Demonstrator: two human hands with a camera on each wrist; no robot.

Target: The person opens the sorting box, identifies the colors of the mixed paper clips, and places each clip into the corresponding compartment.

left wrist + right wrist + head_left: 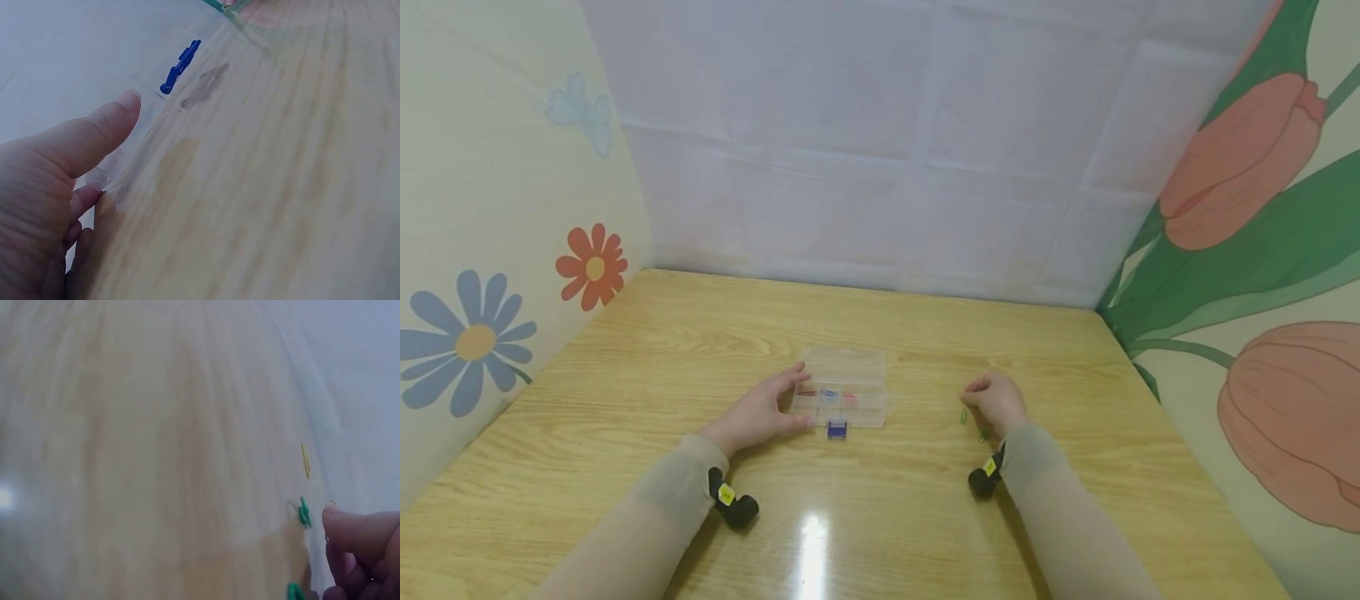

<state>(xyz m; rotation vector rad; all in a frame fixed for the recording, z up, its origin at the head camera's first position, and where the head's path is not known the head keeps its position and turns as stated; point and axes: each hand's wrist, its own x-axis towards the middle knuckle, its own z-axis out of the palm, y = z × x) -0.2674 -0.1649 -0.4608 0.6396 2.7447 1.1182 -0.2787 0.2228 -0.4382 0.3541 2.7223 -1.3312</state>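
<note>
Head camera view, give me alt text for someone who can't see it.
A left hand holds a clear compartment box with a blue latch on a wooden table; the right hand rests curled beside green paper clips.

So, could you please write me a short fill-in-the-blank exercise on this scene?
1. The left hand holds the clear ____ by its side.
2. The latch on the box's front is ____ in colour.
3. The small clips beside the right hand are mostly ____.
4. Everything rests on a ____ table.

Missing words: box; blue; green; wooden
</note>
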